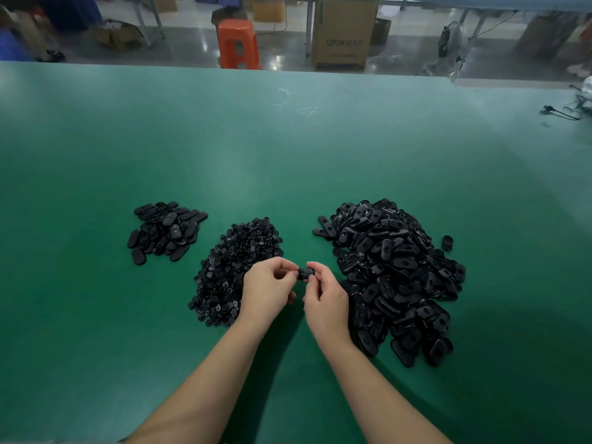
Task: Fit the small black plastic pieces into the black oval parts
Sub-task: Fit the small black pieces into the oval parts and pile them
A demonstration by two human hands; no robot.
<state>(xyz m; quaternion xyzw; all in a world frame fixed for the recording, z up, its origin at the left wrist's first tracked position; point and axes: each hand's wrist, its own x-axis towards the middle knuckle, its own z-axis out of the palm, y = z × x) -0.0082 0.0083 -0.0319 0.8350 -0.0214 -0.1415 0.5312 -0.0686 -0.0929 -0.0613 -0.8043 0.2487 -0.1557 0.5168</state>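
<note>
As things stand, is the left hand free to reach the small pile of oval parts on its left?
Probably not yet: the left hand and right hand both pinch one oval part between them. The path across the green table to the small pile looks unobstructed.

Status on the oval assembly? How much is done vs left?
Early. Done, likely: the small pile of ovals at far left, though fit isn't visible. In hand: the left hand and right hand pinch one black oval part between them above the green table. Left: the large pile of ovals on the right and the heap of small pieces in the middle.
</note>
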